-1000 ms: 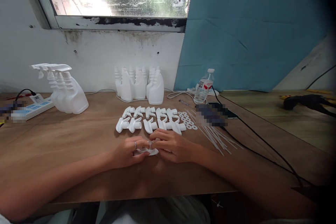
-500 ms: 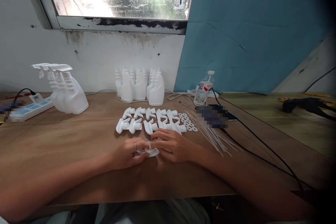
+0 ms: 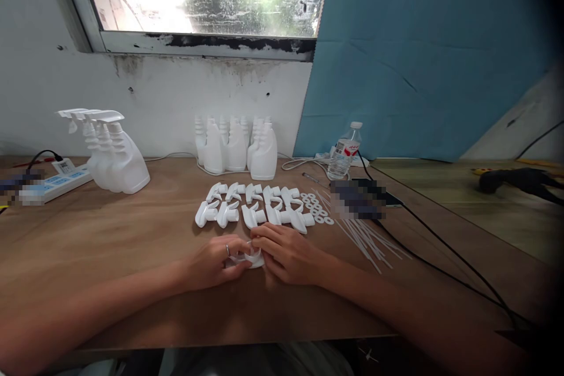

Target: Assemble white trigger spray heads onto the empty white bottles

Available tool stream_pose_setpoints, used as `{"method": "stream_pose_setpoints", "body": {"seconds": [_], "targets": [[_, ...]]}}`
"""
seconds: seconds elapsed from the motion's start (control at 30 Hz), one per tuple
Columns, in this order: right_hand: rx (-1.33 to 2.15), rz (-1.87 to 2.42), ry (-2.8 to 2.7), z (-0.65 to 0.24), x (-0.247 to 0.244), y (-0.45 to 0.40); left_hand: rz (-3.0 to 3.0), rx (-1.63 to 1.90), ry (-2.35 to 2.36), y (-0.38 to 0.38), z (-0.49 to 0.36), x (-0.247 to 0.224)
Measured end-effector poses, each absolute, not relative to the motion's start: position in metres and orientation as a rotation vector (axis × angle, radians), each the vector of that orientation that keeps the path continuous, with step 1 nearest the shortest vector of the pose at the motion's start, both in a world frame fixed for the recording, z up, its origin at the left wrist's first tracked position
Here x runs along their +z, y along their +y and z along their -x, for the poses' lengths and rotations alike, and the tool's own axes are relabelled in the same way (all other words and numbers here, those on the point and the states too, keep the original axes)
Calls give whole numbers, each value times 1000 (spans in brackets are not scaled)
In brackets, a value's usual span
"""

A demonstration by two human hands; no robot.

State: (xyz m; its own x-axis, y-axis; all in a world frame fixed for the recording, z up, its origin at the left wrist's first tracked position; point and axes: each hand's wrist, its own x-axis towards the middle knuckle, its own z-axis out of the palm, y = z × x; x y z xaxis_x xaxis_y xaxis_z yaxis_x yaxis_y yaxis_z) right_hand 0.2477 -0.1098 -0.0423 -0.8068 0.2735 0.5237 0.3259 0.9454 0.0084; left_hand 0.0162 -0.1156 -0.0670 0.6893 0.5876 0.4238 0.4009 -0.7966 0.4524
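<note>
Between my hands, low over the brown table, is a white trigger spray head (image 3: 254,259), partly covered by fingers. My left hand (image 3: 222,258), with a ring on one finger, is closed around its left side. My right hand (image 3: 286,254) grips it from the right, fingertips meeting the left ones at the top. Just beyond lie two rows of white spray heads (image 3: 228,214). Beside them on the right are several small white washers (image 3: 318,211) and a spread of thin white tubes (image 3: 363,241).
White bottles (image 3: 263,150) stand by the wall, and bottles fitted with spray heads (image 3: 127,158) stand at left near a power strip (image 3: 66,181). A water bottle (image 3: 341,158), a phone (image 3: 388,195) and black cables (image 3: 445,258) are at right.
The right fingers have shifted slightly on the spray head, covering more of its right end. Both hands stay closed on it. The whole view has moved a little.
</note>
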Motion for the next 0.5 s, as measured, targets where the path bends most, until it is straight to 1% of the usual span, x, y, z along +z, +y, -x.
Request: {"method": "stream_pose_setpoints", "body": {"seconds": [0.07,0.13,0.23,0.4,0.5], "targets": [[-172,429,-2581,-246,-43,-112,-2511,796,836,-116,-16,-69],[-110,414,-2617,-245,-43,-115,-2396,790,868,-116,-15,-72],[142,443,-2631,-245,-40,-117,-2276,787,865,-116,-14,-75],[576,411,-2562,-250,-32,-113,-2326,789,841,-117,-14,-72],[626,471,-2457,-263,-28,-100,-2402,765,913,-117,-15,-70]]}}
